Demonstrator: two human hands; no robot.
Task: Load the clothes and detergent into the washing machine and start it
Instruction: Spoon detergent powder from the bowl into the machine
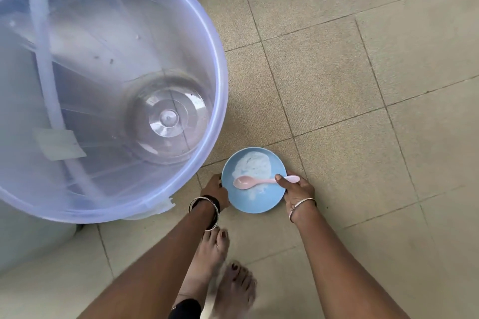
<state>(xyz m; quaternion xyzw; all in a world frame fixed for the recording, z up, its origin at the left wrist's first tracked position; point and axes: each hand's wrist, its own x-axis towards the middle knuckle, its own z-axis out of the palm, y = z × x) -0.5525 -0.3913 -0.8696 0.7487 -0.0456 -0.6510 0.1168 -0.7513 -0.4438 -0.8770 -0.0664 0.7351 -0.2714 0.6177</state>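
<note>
Holding the bowl [260, 202] of detergent [255, 164] down by the floor [363, 85] beside the washing machine [103, 85], left hand [215, 193] and right hand [298, 191] fingers clamp its rim, right thumb pinning the spoon [248, 182]. A level carry probably avoids spills.

Left of the bowl [261, 201], the washing machine [103, 80] runs off the top and left edges, and its hazy blue plastic blurs whatever lies inside. The fingers of our left hand [216, 193] and right hand [298, 190] vanish under the bowl's rim; we cannot tell whether it rests on the floor [363, 85]. Our right thumb covers part of the spoon [242, 182] handle. Below the bowl, our feet [233, 285] are smeared and cut off.
</note>
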